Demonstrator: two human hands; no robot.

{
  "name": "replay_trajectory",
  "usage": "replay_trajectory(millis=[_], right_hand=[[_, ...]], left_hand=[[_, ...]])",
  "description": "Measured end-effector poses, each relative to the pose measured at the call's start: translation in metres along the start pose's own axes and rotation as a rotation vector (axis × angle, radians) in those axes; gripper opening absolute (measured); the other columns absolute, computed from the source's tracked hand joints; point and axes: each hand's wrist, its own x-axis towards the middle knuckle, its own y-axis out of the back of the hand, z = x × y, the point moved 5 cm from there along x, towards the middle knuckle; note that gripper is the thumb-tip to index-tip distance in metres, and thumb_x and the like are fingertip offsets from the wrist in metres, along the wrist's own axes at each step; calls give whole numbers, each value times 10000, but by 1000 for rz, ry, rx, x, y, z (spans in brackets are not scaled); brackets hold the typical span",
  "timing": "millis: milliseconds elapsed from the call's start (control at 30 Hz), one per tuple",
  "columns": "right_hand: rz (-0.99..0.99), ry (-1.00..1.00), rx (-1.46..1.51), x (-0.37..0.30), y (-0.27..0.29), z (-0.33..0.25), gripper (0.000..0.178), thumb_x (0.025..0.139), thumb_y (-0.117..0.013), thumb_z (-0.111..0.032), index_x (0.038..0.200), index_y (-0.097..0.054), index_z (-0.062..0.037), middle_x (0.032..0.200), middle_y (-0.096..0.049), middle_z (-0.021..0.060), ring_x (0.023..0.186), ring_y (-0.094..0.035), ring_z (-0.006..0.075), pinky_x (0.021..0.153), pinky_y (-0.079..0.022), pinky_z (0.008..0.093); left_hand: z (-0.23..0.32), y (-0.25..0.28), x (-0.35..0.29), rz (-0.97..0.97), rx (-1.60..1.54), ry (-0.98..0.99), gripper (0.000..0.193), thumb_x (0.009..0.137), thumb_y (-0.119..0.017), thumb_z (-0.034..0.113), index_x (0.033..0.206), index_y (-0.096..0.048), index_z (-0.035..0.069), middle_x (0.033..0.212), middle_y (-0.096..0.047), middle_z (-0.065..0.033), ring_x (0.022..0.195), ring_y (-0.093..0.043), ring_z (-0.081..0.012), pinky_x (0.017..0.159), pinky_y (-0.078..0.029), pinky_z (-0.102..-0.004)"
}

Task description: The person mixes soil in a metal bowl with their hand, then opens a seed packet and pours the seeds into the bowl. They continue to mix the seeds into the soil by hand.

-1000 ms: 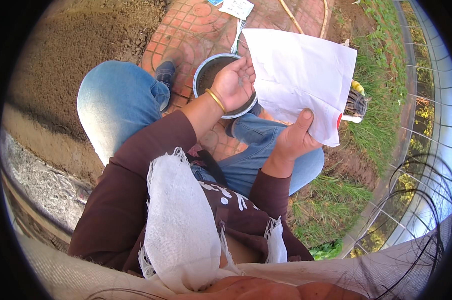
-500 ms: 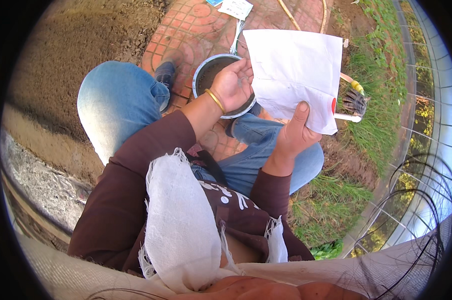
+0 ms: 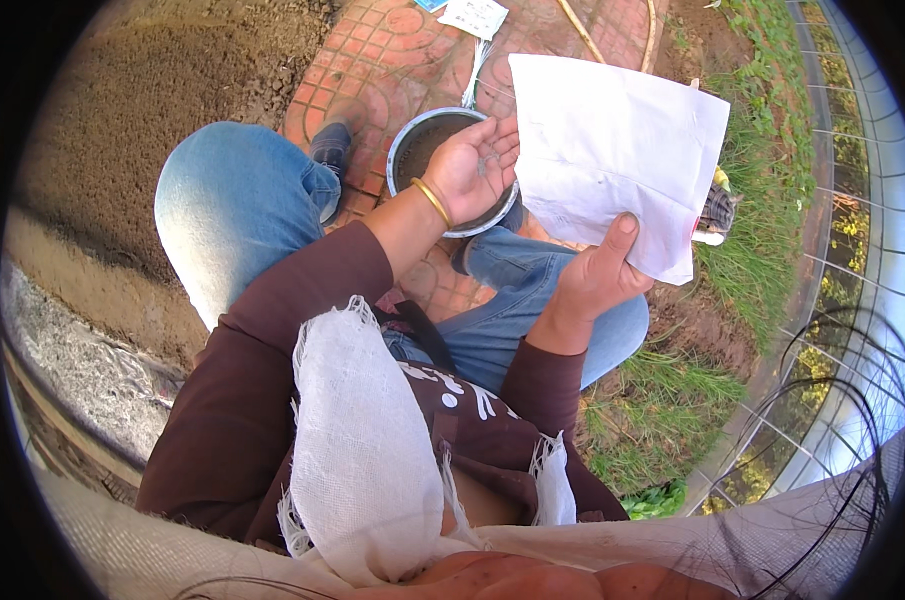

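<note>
My left hand (image 3: 466,175) is palm up above a round bucket (image 3: 393,160), its fingers stretched out and slightly curved. Small greyish bits lie on the palm, too small to name. A creased white paper packet (image 3: 612,140) is in my right hand (image 3: 597,280), the thumb pressed on its near face and the other fingers hidden behind it. The packet's left edge comes close to my left fingertips. Dark material, soil-like, shows inside the bucket, which stands on the paving between my legs.
Beyond the bucket lie a bundle of thin pale strips (image 3: 476,70), a white packet (image 3: 474,17) and a blue one (image 3: 431,4). Thin sticks (image 3: 580,30) rest farther right. A clawed tool (image 3: 717,212) is partly behind the paper packet, near grass. Bare soil (image 3: 142,120) spreads left.
My right hand has shifted slightly right and the packet has turned, covering more of the clawed tool. My left palm has opened a little more, showing the small bits.
</note>
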Motion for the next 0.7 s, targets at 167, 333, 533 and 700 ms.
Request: replay_trajectory(millis=[167, 333, 533, 700], right_hand=[[25, -71, 5, 0, 2, 11, 429, 934, -589, -141, 1257, -467, 113, 1193, -581, 151, 1063, -567, 197, 909, -450, 329], [33, -201, 128, -1, 3, 19, 405, 945, -561, -131, 1275, -464, 84, 1208, -577, 152, 1060, -584, 207, 909, -473, 349], [155, -557, 383, -5, 12, 54, 432, 956, -531, -161, 1323, -416, 36, 1261, -545, 144, 1130, -557, 256, 962, -457, 396], [201, -780, 553, -8, 12, 60, 409, 980, -473, -190, 1326, -421, 21, 1266, -547, 145, 1138, -555, 265, 968, -453, 420]], left_hand=[[2, -3, -2, -28, 3, -8, 400, 1021, -327, 251, 1277, -469, -22, 1280, -542, -118, 1186, -516, -221, 1048, -399, -351], [0, 0, 0, -9, -31, 3, 380, 1025, -323, 254, 1228, -496, -17, 1215, -571, -118, 1140, -541, -219, 1036, -411, -349], [1, 8, 2, 10, 6, 5, 367, 1024, -329, 241, 1188, -516, -29, 1208, -569, -141, 1104, -566, -225, 1013, -436, -341], [2, 0, -1, -24, -27, 2, 381, 1024, -331, 237, 1196, -513, -50, 1211, -575, -164, 1129, -574, -249, 1006, -461, -333]])
